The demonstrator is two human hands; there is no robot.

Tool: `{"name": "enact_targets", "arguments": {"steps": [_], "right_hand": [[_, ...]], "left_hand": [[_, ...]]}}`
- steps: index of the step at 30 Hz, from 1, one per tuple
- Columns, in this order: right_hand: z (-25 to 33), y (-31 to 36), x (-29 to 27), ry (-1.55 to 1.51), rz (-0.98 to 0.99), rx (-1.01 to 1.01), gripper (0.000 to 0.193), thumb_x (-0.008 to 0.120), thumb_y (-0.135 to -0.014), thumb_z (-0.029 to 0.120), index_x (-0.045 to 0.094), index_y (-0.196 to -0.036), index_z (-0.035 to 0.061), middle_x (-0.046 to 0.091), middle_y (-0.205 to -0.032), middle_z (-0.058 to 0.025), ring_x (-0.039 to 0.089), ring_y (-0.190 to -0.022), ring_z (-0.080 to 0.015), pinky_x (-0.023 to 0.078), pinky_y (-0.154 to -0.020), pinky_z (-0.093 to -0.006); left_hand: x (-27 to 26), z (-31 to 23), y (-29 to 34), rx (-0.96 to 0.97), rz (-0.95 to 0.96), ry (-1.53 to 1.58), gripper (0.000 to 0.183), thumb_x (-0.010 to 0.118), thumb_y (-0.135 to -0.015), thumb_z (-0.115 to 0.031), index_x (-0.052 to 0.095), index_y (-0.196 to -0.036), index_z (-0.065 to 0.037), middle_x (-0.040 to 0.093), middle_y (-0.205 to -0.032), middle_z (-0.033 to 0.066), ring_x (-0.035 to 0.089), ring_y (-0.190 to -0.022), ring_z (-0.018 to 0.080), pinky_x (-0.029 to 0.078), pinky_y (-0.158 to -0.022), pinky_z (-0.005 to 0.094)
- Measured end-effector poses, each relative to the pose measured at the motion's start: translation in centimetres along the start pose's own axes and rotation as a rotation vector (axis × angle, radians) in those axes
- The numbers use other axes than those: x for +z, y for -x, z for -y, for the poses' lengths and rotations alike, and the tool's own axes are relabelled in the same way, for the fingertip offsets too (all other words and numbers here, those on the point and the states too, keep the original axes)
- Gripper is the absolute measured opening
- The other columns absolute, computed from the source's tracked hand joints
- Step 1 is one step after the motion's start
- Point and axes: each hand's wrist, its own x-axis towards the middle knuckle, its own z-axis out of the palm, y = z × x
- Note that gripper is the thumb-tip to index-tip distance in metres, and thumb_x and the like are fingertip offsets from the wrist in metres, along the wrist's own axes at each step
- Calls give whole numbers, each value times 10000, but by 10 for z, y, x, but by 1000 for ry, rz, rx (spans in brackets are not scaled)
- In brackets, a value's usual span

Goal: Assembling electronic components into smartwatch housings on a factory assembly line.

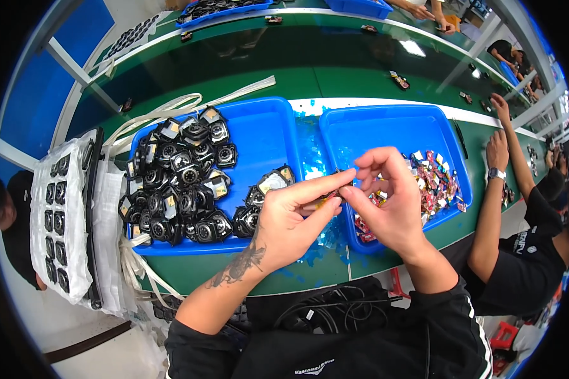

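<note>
My left hand and my right hand meet above the gap between two blue trays. Both pinch one small part with yellow and dark bits, mostly hidden by the fingers. Beyond and left of my left hand, a blue tray bears a heap of black plastic housings, each with a round dial-like face. Under and beyond my right hand, a second blue tray contains a pile of small red, yellow and white parts.
White-lined trays of black housings stand stacked at the left. Pale straps lie behind the left tray. Small parts sit on the green conveyor. A co-worker's arm reaches in at the right; a black thin tool lies nearby.
</note>
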Motion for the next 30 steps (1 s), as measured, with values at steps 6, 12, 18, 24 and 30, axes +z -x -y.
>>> {"name": "enact_targets", "arguments": {"steps": [6,12,18,24,30], "right_hand": [[3,-16,5,11,133,39,339,713,-808,11,564,-1112,26,624,-863,-31,616,-794,-111,522,-672,-258],[-55,-162,-19,160,210,132,422,717,-802,70,515,-1162,-19,700,-798,-94,640,-753,-119,504,-665,-273],[-143,-227,-14,488,73,298,573,882,-630,225,610,-1090,17,667,-985,-139,626,-892,-230,489,-778,-328],[-64,-187,33,543,-56,-347,242,658,-739,106,694,-974,61,661,-972,-173,628,-947,-352,512,-844,-439],[-19,-122,136,495,616,-562,389,756,-765,243,619,-1062,31,621,-962,-195,618,-930,-375,515,-812,-443]], "left_hand": [[1,6,1,-30,-107,59,553,537,-917,63,405,-1440,-56,528,-1361,167,587,-1152,178,535,-899,283],[0,19,-12,752,-293,-854,597,691,-773,-7,493,-1336,-28,504,-1318,249,659,-964,337,583,-741,359],[0,19,-1,886,-61,-1113,551,737,-726,-44,557,-1245,-79,569,-1253,227,669,-898,319,581,-697,365],[10,13,7,953,68,-1081,479,680,-749,-67,573,-1211,-136,579,-1245,215,657,-951,280,577,-690,334],[6,15,10,1077,33,-978,442,701,-776,-49,549,-1186,-117,623,-1160,220,673,-885,308,577,-669,354]]}}
